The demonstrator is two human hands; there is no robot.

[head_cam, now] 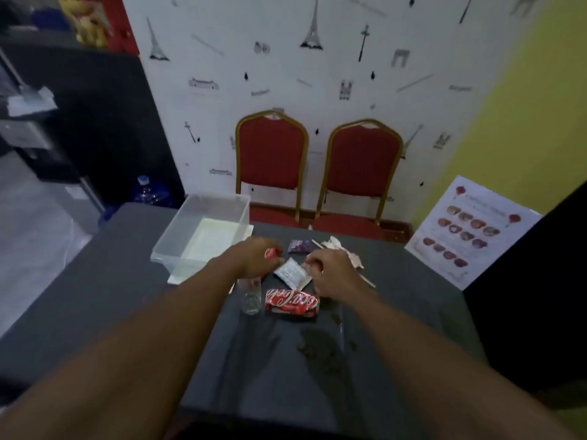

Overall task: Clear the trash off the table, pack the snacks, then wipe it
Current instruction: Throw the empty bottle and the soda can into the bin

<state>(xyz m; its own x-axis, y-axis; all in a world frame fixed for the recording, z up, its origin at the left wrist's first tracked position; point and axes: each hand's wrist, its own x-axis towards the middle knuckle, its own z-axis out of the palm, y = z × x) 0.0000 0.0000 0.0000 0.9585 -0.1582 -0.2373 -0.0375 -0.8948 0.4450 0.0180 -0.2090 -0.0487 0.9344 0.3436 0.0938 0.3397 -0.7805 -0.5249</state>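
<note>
My left hand point(254, 257) is closed around a small red item point(272, 253) at the middle of the dark table point(127, 296). My right hand point(333, 268) hovers with curled fingers over a white packet point(290, 274); whether it grips anything I cannot tell. A red Coca-Cola can point(292, 302) lies on its side in front of both hands. A clear glass point(251, 298) stands left of the can. A purple wrapper point(298, 246) and crumpled white paper with a plastic spoon point(338, 244) lie behind the hands. Brown crumbs point(320, 347) are scattered nearer to me.
A clear plastic bin point(203, 233) sits on the table's far left, resting on a white lid. Two red chairs point(270, 166) stand against the wall behind the table. A printed poster point(470, 230) leans at the right. A water bottle point(149, 192) stands on the floor at left.
</note>
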